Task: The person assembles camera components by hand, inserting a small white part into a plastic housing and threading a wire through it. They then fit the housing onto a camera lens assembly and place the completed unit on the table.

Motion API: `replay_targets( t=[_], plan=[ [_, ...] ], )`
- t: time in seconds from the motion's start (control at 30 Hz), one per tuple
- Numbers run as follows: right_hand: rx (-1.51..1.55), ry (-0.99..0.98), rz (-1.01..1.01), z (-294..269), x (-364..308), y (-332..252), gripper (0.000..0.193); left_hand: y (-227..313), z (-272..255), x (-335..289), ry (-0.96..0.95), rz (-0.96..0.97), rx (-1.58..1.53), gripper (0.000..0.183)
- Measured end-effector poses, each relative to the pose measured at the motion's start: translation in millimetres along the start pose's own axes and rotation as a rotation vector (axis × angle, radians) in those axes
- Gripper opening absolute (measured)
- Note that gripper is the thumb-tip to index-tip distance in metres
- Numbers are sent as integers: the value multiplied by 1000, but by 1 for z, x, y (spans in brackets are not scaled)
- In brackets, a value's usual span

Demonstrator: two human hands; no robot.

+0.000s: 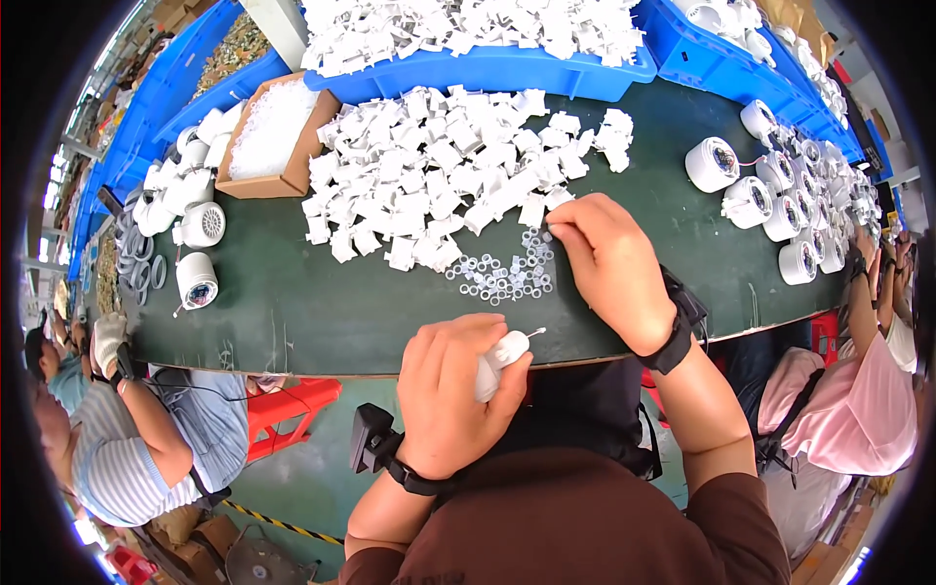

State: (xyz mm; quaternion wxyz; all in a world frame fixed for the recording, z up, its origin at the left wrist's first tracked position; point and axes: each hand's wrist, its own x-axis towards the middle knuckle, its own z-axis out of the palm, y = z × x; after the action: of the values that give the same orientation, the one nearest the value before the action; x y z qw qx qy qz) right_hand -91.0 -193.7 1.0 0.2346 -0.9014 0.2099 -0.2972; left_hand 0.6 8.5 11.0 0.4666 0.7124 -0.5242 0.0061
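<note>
- The left hand point(453, 385) has its grip closed around a white part point(510, 347), just past the near edge of the table point(361, 327); a short thin tip sticks out of the part toward the right, and the fingers hide much of the rest.
- The part looks like smooth, stiff plastic: probably light, easy to squeeze firmly, a little slippery. The thin tip seems the delicate bit, so the rounded body is the better place to hold.
- The right hand point(616, 268) reaches over the table beside the small clear rings point(502, 278). Thumb and forefinger lie close together; whether this grip pinches a ring cannot be told.
- The rings look very light and fiddly, likely to roll or scatter; fingertips on the outer rim would suit them.
- Behind the rings spreads a loose heap of white pieces point(429, 166), probably light, rigid plastic.
- The long blue bin point(556, 73) at the far side is piled above its rim with similar white pieces.
- The cardboard box point(268, 185) left of the heap holds many small whitish, translucent bits.
- The right-hand blue bin point(682, 58) carries larger white rounded parts; the left-hand blue bin point(219, 102) holds small brownish bits, too fine to make out.
</note>
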Motion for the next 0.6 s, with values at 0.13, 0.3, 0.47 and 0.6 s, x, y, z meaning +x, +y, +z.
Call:
replay_targets(
  t=[0.13, 0.3, 0.47, 0.6],
  plan=[
    [453, -106, 335, -26, -12, -22, 9, 1, -6, 3, -52, -12, 90, 32],
    [926, -300, 559, -47, -44, -59, 15, 2, -7, 6, -125, 25, 131, 33],
    [858, -316, 315, -27, -59, -54, 21, 0, -5, 9, -149, 26, 125, 35],
    [1080, -303, 443, -21, -57, -58, 18, -7, -4, 5, -144, 46, 102, 34]
  ],
)
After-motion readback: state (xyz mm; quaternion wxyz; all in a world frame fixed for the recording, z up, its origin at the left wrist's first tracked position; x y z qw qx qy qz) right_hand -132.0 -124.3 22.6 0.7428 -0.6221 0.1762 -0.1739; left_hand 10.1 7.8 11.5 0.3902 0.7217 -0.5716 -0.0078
